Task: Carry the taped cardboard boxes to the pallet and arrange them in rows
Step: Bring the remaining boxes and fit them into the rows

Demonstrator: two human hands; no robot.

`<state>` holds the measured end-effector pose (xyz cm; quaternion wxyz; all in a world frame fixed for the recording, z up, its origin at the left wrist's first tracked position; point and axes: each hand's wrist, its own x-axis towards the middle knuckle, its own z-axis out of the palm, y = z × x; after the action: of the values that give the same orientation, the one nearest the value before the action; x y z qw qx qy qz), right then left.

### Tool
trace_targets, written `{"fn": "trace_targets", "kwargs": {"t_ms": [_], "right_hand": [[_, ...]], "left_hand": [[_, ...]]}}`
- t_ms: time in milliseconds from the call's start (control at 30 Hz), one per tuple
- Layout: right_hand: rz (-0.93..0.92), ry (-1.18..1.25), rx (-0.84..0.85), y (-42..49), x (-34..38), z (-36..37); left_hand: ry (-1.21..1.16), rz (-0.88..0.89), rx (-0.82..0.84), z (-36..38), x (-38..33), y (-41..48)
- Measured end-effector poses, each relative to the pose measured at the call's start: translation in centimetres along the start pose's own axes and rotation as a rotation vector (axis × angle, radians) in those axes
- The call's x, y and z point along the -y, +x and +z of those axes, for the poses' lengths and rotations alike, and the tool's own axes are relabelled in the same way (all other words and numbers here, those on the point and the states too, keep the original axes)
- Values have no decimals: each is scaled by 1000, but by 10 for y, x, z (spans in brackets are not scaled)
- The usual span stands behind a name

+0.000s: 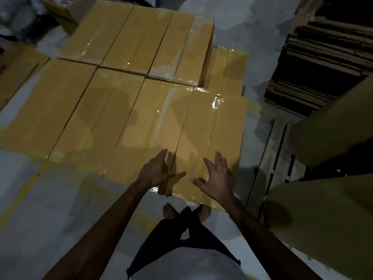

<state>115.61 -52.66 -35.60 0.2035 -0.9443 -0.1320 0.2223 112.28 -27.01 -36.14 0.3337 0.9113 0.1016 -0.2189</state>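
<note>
End box: taped, lying flat at the right end of the near row; far row lies behind.
Long axis: runs away from the person, parallel to its neighbours.
Left hand: over the seam with the neighbouring box; fingers straight and together, holding nothing.
Right hand: over the box's near end; fingers spread, empty.
Contact: blurred, cannot tell.
Nearer hand: right, squarely above the box; judged best placed to square it up.
</note>
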Motion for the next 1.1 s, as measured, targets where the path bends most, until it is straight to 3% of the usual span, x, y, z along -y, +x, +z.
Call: {"fn": "trace_targets", "kwargs": {"t_ms": [167,400,567,867,1100], "right_hand": [[-221,-3,-12,21,90,2],[-512,7,30,13,243,47],[-752,-15,76,-26,375,128],[-981,-71,257,-136,617,292],[-1247,-162,449,-203,771,408]], "left_hand": [[-438,-137,-329,-32,16,-47],[-647,-263,-688,-92,91,-150],[-719,-413,-943,-112,200,-259],[-851,-767,-1211,-131,426,-472],[-993,-956,-1412,-145,540,-579]]}}
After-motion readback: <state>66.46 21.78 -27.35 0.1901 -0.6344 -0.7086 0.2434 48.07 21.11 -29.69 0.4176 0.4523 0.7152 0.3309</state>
